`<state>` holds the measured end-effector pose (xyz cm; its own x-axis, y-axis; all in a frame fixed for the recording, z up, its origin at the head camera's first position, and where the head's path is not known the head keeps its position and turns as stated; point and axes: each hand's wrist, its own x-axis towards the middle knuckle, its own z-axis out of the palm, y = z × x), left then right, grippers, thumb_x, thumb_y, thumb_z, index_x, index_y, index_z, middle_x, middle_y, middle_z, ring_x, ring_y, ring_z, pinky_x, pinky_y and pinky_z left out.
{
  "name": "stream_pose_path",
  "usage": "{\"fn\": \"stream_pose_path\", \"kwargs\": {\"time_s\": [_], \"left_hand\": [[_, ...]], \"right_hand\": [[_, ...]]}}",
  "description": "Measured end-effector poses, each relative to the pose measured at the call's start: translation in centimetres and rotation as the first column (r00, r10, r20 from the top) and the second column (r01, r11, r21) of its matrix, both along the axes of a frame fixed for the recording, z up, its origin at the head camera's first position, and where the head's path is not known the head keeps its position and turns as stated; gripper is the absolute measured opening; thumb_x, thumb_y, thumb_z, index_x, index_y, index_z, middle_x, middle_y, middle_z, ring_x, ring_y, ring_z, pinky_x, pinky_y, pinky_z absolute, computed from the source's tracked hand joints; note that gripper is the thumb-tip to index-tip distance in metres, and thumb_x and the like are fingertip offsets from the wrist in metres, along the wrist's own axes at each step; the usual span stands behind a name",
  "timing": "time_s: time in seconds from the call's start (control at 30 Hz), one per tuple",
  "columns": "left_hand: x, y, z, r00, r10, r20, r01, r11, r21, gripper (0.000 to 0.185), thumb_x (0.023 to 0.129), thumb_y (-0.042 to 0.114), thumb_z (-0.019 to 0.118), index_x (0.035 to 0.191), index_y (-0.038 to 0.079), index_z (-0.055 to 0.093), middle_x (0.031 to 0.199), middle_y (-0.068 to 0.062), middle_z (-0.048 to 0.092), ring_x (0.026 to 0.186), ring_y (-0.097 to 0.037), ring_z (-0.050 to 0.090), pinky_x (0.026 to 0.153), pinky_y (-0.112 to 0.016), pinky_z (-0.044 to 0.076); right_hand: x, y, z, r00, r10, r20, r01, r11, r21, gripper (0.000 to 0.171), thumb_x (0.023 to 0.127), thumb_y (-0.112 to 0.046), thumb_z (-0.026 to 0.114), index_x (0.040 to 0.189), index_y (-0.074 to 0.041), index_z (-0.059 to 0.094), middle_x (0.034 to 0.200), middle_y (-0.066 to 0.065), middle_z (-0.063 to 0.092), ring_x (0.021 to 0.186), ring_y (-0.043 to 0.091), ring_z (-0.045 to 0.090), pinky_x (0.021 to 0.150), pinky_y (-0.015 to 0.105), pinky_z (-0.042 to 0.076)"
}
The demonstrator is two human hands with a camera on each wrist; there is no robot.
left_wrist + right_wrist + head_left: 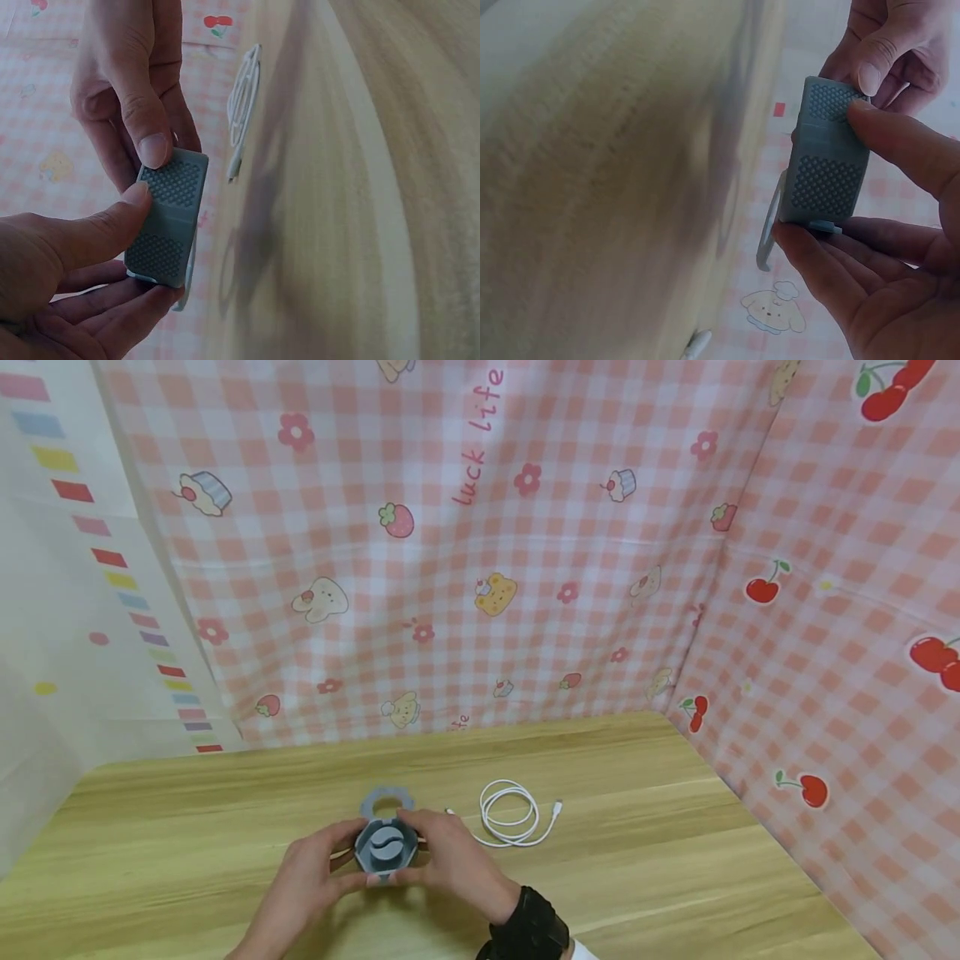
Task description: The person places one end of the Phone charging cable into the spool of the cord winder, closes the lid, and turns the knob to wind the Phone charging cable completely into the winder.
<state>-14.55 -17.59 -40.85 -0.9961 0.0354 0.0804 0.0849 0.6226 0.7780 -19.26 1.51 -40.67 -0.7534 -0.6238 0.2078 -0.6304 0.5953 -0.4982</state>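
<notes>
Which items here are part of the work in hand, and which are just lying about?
In hand:
- grey round plastic cable-winder case with its lid open, held by the left hand and right hand

Lying about:
- white coiled charging cable on the wooden table, beside the hands, untouched

Pink script reading "luck life" running slantwise on the pink checked cloth (480,568) at upper centre of the head view, a cut-off "fe" (same lettering) showing at its lower edge, nothing else reading legibly
</notes>
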Motion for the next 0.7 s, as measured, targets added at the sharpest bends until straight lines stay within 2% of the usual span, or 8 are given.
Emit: {"fn": "stream_pose_path", "kwargs": {"time_s": [0.13,0.2,0.33,0.47,0.7], "left_hand": [[-0.2,-0.2,-0.6,1.0,-0.009,0.015,0.01,0.999,-0.038,0.063,0.066,0.011,0.086,0.123,0.001,0.061,0.118,-0.018,0.067,0.109,-0.03,0.065,0.084,-0.034,0.056],[-0.2,-0.2,-0.8,1.0,-0.014,0.026,0.015,0.999,-0.038,0.061,0.066,0.012,0.086,0.121,0.002,0.062,0.116,-0.017,0.068,0.108,-0.029,0.066,0.085,-0.035,0.056],[-0.2,0.0,-1.3,0.999,-0.024,0.046,0.025,1.0,-0.018,0.061,0.065,0.011,0.086,0.12,0.0,0.063,0.116,-0.018,0.068,0.108,-0.03,0.066,0.085,-0.034,0.056],[-0.2,0.2,-1.7,0.998,-0.032,0.045,0.033,0.999,-0.014,0.059,0.064,0.009,0.086,0.117,0.0,0.063,0.114,-0.017,0.069,0.107,-0.028,0.067,0.085,-0.033,0.056],[-0.4,0.5,-2.3,0.999,-0.036,0.011,0.037,0.993,-0.11,0.05,0.063,0.009,0.087,0.109,0.008,0.068,0.108,-0.007,0.071,0.103,-0.02,0.066,0.086,-0.034,0.055]], "right_hand": [[-0.2,-0.2,-0.4,1.0,0.013,0.013,-0.013,1.0,0.009,0.044,0.071,-0.029,0.085,0.108,-0.017,0.065,0.096,-0.011,0.067,0.088,-0.001,0.058,0.079,0.016,0.045],[-0.2,-0.3,-0.7,1.0,0.011,0.007,-0.012,1.0,0.017,0.043,0.07,-0.029,0.086,0.105,-0.018,0.065,0.093,-0.012,0.066,0.085,-0.001,0.057,0.077,0.015,0.044],[-0.1,-0.3,-1.2,1.0,-0.004,-0.001,0.004,0.999,0.033,0.047,0.068,-0.029,0.088,0.107,-0.016,0.066,0.097,-0.01,0.067,0.089,0.0,0.058,0.08,0.016,0.046],[0.0,-0.3,-1.6,0.999,-0.018,0.03,0.017,0.999,0.028,0.051,0.067,-0.027,0.088,0.11,-0.014,0.065,0.103,-0.006,0.068,0.093,0.001,0.06,0.082,0.016,0.048],[0.0,-0.3,-1.9,1.0,-0.011,0.018,0.01,0.999,0.047,0.053,0.066,-0.023,0.089,0.112,-0.011,0.065,0.105,-0.004,0.069,0.096,0.004,0.062,0.084,0.018,0.048]]}}
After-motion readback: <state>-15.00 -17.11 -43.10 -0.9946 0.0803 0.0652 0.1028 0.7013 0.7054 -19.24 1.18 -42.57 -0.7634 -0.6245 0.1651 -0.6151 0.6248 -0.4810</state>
